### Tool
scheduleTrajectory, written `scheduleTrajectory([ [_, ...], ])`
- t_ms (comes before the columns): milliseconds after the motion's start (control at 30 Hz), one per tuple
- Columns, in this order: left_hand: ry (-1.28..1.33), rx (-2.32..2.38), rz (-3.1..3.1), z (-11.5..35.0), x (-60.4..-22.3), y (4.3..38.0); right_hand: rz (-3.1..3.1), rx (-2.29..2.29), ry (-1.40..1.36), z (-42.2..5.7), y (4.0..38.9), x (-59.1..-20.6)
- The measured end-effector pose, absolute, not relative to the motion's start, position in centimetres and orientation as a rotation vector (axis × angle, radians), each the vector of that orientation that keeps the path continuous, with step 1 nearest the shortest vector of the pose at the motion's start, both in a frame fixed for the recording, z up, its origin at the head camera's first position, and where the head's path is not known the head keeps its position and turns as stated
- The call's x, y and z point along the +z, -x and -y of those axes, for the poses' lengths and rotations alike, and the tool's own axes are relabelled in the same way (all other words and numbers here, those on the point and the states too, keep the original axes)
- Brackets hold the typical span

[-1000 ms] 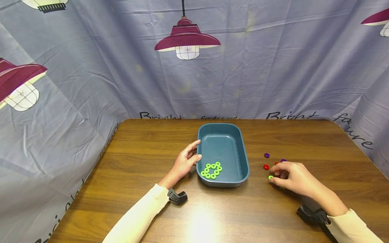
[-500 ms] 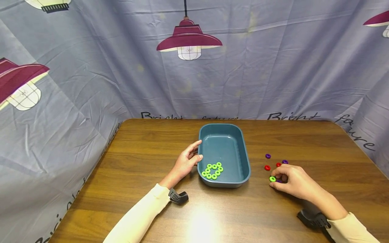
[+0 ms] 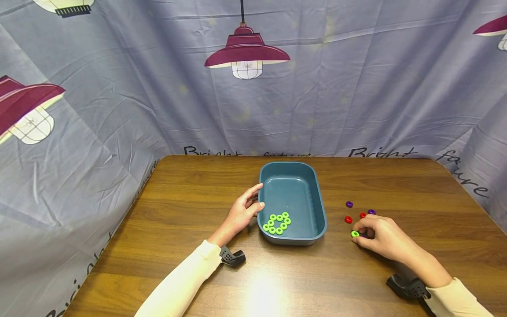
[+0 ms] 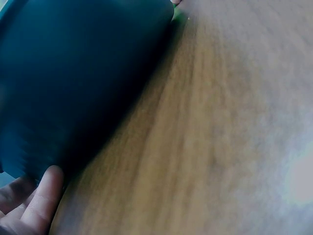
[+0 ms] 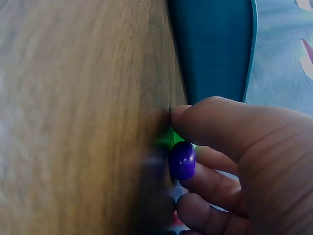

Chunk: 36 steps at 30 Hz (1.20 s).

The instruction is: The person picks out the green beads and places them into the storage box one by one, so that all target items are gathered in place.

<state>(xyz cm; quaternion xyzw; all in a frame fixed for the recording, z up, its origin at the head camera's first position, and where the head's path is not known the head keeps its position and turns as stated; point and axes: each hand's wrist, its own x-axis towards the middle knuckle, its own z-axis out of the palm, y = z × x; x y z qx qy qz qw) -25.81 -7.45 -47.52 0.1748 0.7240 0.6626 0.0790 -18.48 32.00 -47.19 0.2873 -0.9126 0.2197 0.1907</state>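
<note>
A deep blue tray (image 3: 295, 198) stands on the wooden table, with several light green ring beads (image 3: 272, 230) at its near left corner. My left hand (image 3: 239, 213) grips the tray's left wall, thumb over the rim and fingers along the outside. Right of the tray, my right hand (image 3: 383, 235) pinches another green ring bead (image 3: 354, 234) between thumb and index finger, low over the table. A purple ring bead (image 5: 182, 161) lies right beside those fingers, mostly covered by the hand in the head view.
Beyond the right hand lie red ring beads (image 3: 348, 219) and purple ring beads (image 3: 349, 204). Grey cloth with printed lamps (image 3: 247, 53) hangs behind the table (image 3: 190, 198). Both wrists carry black camera mounts (image 3: 233, 257).
My right thumb and index finger have closed on the green ring bead, which now shows its hole toward the head camera. The left hand and tray stay put; the last half second brings hardly any motion.
</note>
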Motion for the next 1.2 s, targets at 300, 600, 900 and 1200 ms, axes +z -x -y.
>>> scheduleTrajectory([
  [300,-0.516,1.995,-2.176,7.4,-47.4,25.7,2.571,0.610,-0.818,-31.5,18.8,-46.4],
  [600,-0.520,1.980,-2.178,7.5,-47.5,25.8,2.618,0.608,-0.746,-30.9,19.7,-44.3],
  [900,-0.538,2.008,-2.160,7.5,-47.7,25.7,2.517,0.646,-0.786,-28.9,22.1,-42.1],
  [1200,-0.527,2.014,-2.151,7.4,-47.6,25.8,2.505,0.713,-0.795,-25.2,24.1,-40.7],
])
